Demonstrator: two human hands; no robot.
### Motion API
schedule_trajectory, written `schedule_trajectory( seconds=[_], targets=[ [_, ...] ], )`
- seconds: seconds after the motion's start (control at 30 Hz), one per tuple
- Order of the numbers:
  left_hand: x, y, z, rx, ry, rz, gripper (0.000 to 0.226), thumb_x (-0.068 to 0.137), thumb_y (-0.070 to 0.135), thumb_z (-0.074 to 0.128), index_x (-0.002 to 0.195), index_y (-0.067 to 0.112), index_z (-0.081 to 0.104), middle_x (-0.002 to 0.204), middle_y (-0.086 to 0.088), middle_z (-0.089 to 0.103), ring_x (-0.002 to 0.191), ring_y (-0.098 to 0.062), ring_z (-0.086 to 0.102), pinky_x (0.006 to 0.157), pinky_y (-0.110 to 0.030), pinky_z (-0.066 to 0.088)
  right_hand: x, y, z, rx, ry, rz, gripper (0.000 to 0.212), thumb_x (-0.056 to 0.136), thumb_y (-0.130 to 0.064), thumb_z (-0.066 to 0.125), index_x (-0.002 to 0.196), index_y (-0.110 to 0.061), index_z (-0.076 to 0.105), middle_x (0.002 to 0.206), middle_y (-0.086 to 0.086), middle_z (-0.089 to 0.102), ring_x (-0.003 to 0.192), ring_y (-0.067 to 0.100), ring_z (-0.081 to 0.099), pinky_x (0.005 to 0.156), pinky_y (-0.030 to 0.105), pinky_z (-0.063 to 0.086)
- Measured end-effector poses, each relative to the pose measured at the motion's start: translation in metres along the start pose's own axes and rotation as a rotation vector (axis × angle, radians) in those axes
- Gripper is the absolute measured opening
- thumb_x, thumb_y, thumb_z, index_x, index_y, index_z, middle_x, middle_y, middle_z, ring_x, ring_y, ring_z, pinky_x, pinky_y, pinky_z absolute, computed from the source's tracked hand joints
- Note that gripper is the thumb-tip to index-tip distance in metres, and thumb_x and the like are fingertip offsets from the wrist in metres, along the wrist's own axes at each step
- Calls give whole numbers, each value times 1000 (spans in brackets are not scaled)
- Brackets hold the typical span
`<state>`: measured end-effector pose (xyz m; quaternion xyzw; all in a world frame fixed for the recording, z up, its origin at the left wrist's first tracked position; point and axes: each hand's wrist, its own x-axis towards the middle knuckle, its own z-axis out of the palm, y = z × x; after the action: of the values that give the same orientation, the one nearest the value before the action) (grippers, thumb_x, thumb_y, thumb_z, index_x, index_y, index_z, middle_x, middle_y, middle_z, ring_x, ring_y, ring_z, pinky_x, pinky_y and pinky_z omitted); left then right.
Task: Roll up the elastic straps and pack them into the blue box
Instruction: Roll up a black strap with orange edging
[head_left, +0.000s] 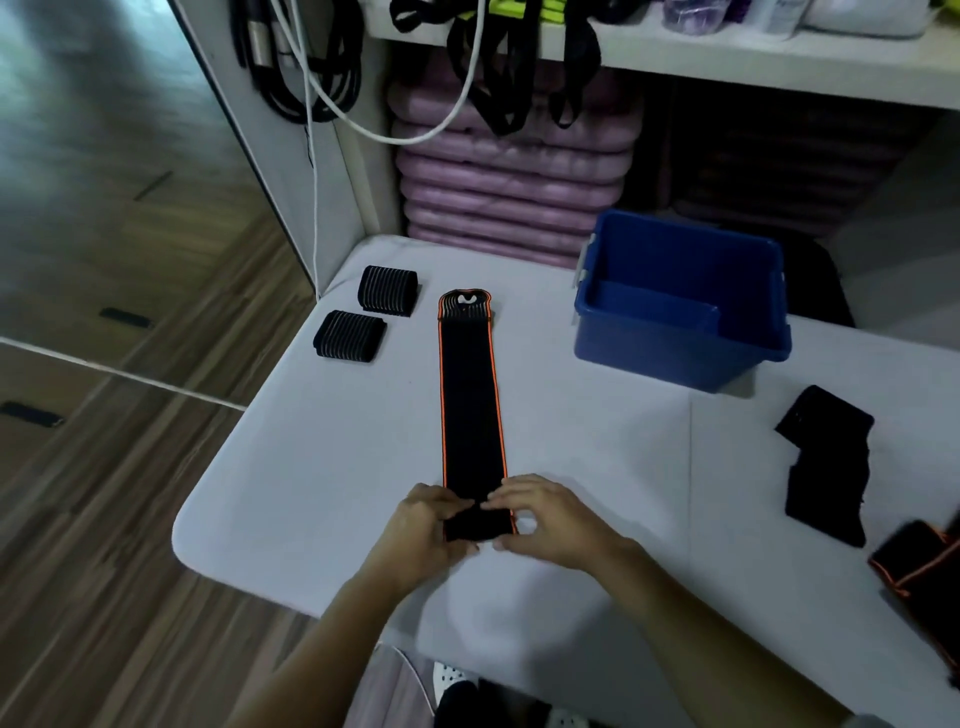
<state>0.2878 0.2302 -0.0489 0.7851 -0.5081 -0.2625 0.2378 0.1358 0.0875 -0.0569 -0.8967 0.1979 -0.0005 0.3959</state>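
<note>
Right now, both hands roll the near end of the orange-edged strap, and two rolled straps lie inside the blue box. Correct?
No: the head view shows the two rolled straps on the table, left of the orange-edged strap, not in the blue box.

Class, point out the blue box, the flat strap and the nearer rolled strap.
blue box (660, 354): head view, front wall.
flat strap (470, 400): head view, its middle.
nearer rolled strap (349, 333): head view, its top.

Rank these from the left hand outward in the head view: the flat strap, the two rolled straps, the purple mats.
1. Flat strap, its near end held by the left hand.
2. Front roll, left side.
3. Back roll, just behind it.
4. Purple mats, farthest back.
</note>
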Motion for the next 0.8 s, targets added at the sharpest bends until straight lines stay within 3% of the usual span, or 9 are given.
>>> schedule_trajectory(
  seconds=[0.13, 0.23, 0.37, 0.47, 0.6, 0.7, 0.8],
  targets=[
    [-10, -2, 15, 73, 43, 69, 45, 75, 15, 73, 119, 11, 64, 116, -6, 62, 111, -22, 51, 94, -18, 37, -10, -2, 9, -59, 51, -58, 37, 83, -28, 69, 119, -19, 66, 117, -4, 66, 113, 9, 54, 99, 18, 40],
    [-12, -3, 18, 59, 53, 100, 40, 77, 17, 69, 117, 13, 65, 107, -5, 67, 100, -22, 57, 88, -27, 47, -16, -2, 11, -29, 66, -28, 36, 87, -30, 63, 123, -22, 61, 113, -4, 65, 105, 8, 55, 93, 22, 44],
    [-6, -2, 8, -46, 24, -29, 44, 84, 25, 64, 127, 24, 55, 99, -1, 68, 89, -16, 61, 82, -25, 48, -14, -1, 12, 95, 75, 65, 34, 92, -39, 54, 126, -34, 51, 105, -4, 61, 98, 8, 55, 88, 23, 46],
    [6, -1, 2, -138, 48, -114, 44, 84, 20, 67, 126, 23, 55, 99, 2, 64, 83, -12, 61, 76, -14, 44, -4, 0, 13, 174, 156, 126, 30, 92, -37, 55, 122, -33, 52, 90, -4, 61, 90, 13, 58, 83, 29, 50],
    [20, -3, 1, -175, 123, -194, 36, 86, 20, 65, 121, 19, 59, 101, -6, 59, 81, -11, 58, 69, -4, 37, 13, -2, 14, 212, 224, 179, 27, 93, -35, 54, 119, -30, 56, 72, -13, 50, 70, 6, 52, 68, 22, 44],
    [26, -2, 5, -198, 189, -240, 28, 88, 19, 62, 116, 18, 62, 101, -7, 51, 73, -2, 52, 65, 2, 35, 24, -1, 17, 155, 288, 219, 22, 92, -35, 55, 112, -28, 60, 84, -10, 52, 76, 9, 54, 73, 28, 49],
    [29, 0, 11, -194, 247, -251, 23, 88, 20, 62, 110, 15, 66, 101, -3, 47, 77, -8, 52, 71, -3, 32, 29, 2, 21, 118, 383, 166, 13, 89, -28, 61, 102, -27, 63, 103, -9, 48, 88, 8, 55, 79, 26, 51]
  ],
)
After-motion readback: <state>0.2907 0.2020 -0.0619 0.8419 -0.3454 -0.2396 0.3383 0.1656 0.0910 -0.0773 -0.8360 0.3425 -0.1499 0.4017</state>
